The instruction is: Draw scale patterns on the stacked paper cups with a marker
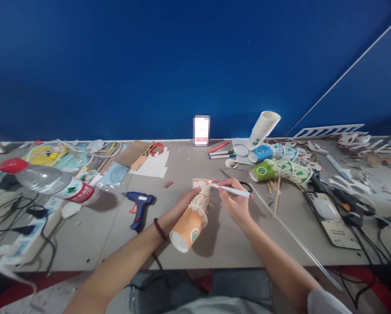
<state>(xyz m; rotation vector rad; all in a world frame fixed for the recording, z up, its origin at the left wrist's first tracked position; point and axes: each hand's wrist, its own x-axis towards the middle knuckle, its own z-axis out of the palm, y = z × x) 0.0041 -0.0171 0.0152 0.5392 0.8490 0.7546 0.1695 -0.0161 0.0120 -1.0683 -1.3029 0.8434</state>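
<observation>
I read the workpiece, a column of nested orange paper cups with white scalloped ornament [190, 222], above the near-middle of the grey tabletop [117, 240]. It is tilted, its plain base toward the wearer and its patterned end pointing away.

Left hand [188, 201]: curved around the patterned section from the left side, fingers closed against the paper. I cannot tell how the hidden fingertips are set. This grip presumably steadies the column and leaves the far rim accessible.

Right hand [232, 203]: thumb and fingers pinch a slim white pen-shaped tool [232, 190] in a writing grip, which I judge suits fine control. The tip points left at the far rim; I cannot confirm whether it touches.

Surrounding items: a blue pistol-shaped glue gun with a red trigger [139, 209] lies on its side left of the left hand, probably for easy reach. Scissors with black handles [246, 186] lie just beyond the right hand. Further right, a curved column of green patterned paper cups [260, 171] lies beside a blue patterned one [263, 152]; a thin wooden stick [277, 198] meets the green column, perhaps as a prop. Capped markers [222, 153] lie side by side near the wall, presumably to stay sorted.
</observation>
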